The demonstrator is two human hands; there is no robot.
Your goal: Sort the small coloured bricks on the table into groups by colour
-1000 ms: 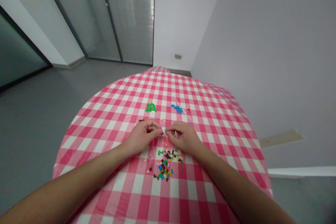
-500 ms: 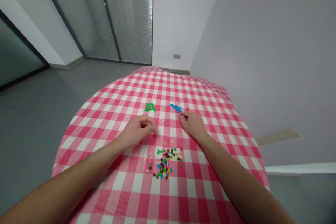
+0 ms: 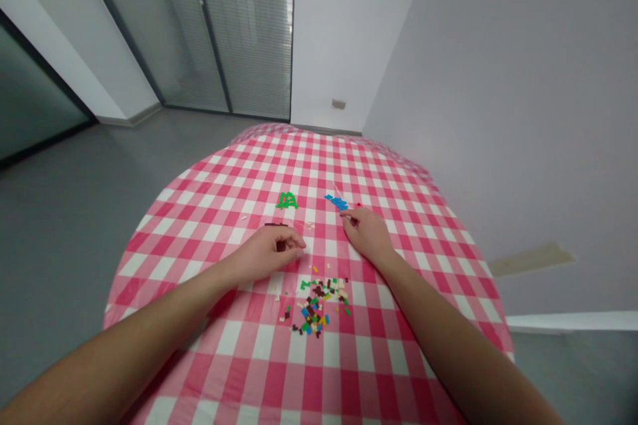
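My left hand (image 3: 272, 251) hovers over the cloth left of centre. Its fingers are curled and apart from the thumb, with nothing visible between them. Just beyond its knuckles lies a dark brown row of bricks (image 3: 276, 224), partly hidden by the hand. My right hand (image 3: 367, 232) is closed in a pinch at the near end of a cluster of blue bricks (image 3: 337, 202). A small blue brick (image 3: 343, 214) shows at its fingertips. Nearer to me is a mixed heap of small toy bricks (image 3: 314, 309) in brown, green, blue, yellow and cream.
A pile of green bricks (image 3: 288, 200) lies beyond my left hand. A red brick (image 3: 359, 204) sits past my right hand, and a few cream bricks (image 3: 310, 225) lie between the hands. A checked tablecloth (image 3: 229, 378) covers the rounded table. A wall (image 3: 523, 113) stands to the right.
My left hand has shifted slightly right and nearer to me, its fingers spreading, and the dark brown row behind it now shows. The right hand stays by the blue bricks.
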